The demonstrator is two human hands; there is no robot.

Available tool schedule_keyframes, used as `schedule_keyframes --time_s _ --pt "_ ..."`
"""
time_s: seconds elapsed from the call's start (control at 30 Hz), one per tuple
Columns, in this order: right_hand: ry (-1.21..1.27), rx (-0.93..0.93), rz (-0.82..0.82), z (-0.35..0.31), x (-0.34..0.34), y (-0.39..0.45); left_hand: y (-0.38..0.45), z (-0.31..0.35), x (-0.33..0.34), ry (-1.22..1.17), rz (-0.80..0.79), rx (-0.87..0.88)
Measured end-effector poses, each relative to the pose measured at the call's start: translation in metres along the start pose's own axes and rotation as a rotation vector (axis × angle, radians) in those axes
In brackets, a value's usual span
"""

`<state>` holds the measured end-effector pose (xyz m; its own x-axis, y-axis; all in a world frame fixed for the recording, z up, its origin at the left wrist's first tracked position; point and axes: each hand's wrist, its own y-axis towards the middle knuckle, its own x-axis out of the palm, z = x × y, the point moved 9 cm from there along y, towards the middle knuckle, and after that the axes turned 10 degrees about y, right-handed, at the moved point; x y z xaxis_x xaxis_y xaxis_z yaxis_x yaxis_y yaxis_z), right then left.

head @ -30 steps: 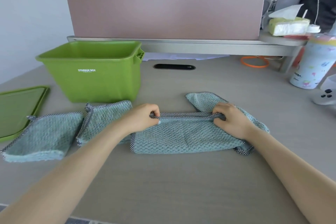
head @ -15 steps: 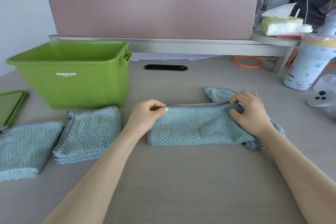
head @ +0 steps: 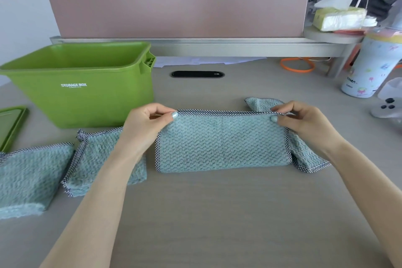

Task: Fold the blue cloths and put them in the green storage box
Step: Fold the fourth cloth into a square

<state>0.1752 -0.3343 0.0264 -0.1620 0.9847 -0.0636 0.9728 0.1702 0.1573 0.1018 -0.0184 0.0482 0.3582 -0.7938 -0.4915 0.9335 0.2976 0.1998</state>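
Observation:
A blue cloth (head: 221, 143) with checked edging lies folded in half in the middle of the table. My left hand (head: 145, 124) pinches its far left corner, and my right hand (head: 304, 122) pinches its far right corner. Another blue cloth (head: 306, 154) lies partly underneath it on the right. Two folded blue cloths lie to the left: one (head: 97, 159) beside my left forearm and one (head: 28, 176) at the left edge. The green storage box (head: 87, 98) stands open behind them, with nothing visible inside.
The box's green lid (head: 10, 124) lies at the far left. A pink divider (head: 174, 0) closes the back of the desk. At the right stand a patterned tumbler (head: 367, 65), a white controller (head: 387, 109), an orange ring (head: 297, 65) and a tissue pack (head: 339, 18).
Both hands have kept hold of the cloth's far edge and straightened it. The fold now lies flatter and squarer. My head has shifted, so the box and folded cloths sit differently in view.

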Motion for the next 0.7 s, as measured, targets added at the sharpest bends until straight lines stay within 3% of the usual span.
schedule_keyframes --time_s 0.17,0.4,0.53,0.7 --pt "-0.089 0.138 -0.093 0.011 0.004 -0.003 0.0 0.001 -0.002 0.001 -0.021 0.005" --pt "0.299 0.187 -0.141 0.004 0.008 -0.006 0.0 0.001 -0.001 -0.059 -0.009 -0.006" --pt "0.526 0.203 -0.043 0.007 0.011 -0.006 0.0 0.0 0.004 -0.036 -0.003 -0.003" --pt "0.366 0.173 0.092 0.022 0.013 -0.004 0.001 -0.005 0.006 0.121 0.043 0.015"
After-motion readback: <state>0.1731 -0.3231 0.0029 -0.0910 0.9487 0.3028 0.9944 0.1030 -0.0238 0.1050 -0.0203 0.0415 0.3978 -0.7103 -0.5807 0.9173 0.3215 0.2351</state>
